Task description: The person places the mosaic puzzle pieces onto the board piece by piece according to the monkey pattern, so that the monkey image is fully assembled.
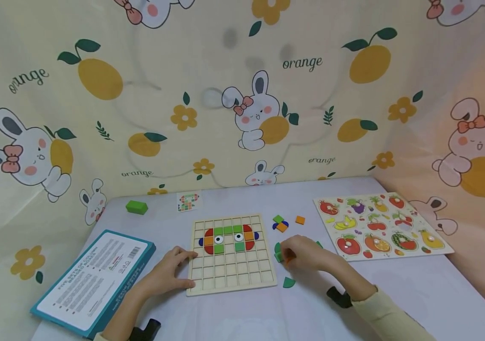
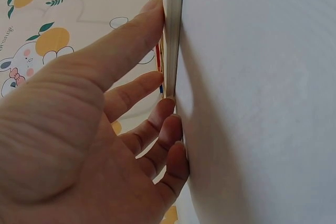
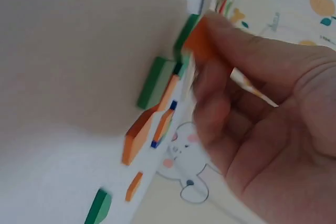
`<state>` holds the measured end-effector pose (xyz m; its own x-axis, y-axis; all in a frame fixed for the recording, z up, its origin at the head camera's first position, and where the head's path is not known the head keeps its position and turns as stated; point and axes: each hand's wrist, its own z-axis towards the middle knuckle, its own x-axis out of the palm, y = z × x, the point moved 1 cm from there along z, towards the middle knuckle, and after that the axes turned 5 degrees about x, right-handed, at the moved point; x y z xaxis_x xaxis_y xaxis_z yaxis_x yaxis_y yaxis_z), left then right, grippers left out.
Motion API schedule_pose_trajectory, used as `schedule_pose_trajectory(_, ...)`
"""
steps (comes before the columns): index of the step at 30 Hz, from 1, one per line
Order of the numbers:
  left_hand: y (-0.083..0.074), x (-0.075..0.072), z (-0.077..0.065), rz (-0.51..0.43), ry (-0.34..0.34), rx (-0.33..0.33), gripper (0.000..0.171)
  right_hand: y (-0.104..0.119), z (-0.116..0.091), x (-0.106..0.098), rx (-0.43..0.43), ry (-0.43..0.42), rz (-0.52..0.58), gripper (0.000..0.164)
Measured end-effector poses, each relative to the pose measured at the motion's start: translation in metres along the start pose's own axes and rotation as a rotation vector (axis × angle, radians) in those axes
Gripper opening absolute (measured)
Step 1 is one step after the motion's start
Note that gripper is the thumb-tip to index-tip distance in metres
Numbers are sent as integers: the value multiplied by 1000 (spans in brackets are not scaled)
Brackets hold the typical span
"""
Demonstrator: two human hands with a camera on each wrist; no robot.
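Observation:
A wooden grid board [image 1: 231, 280] lies in the middle of the table, its upper rows holding red, green, orange and blue tiles and two eye tiles [image 1: 218, 239]. My left hand [image 1: 163, 273] rests at the board's left edge, thumb and forefinger extended against it. To the right of the board, my right hand [image 1: 308, 253] pinches an orange tile [image 3: 202, 43] between thumb and fingers, just above the table. Loose green tiles [image 1: 289, 282] lie beside and below that hand. Farther back are an orange square tile [image 1: 300, 220] and a small cluster of green, blue and orange tiles.
A blue-edged box [image 1: 93, 284] with printed text lies at the left. Behind the board are a green block [image 1: 136, 207] and a small pattern card [image 1: 189, 201]. A fruit puzzle board [image 1: 330, 220] occupies the right side. Patterned cloth [image 1: 208, 61] hangs behind the table.

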<state>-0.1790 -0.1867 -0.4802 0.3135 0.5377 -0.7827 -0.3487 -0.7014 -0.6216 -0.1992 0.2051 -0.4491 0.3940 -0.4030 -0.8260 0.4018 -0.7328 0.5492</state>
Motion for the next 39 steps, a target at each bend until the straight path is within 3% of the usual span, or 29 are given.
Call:
schedule_pose_trajectory(7, 1, 0, 0, 2, 0, 6, 75, 24, 31, 4, -100, -10, 163, 12)
schedule_pose_trajectory(14, 4, 0, 0, 7, -4, 12, 75, 60, 83, 25, -162, -10, 193, 12)
schedule_pose_trajectory(21, 5, -1, 0, -9, 2, 29, 74, 85, 118, 46, -128, 39, 172, 13)
schedule_pose_trajectory(31, 4, 0, 1, -28, 6, 30, 74, 95, 123, 51, -117, 49, 83, 15)
schedule_pose_trajectory(39, 4, 1, 0, -30, 6, 28, 73, 96, 118, 55, -130, 34, -52, 11)
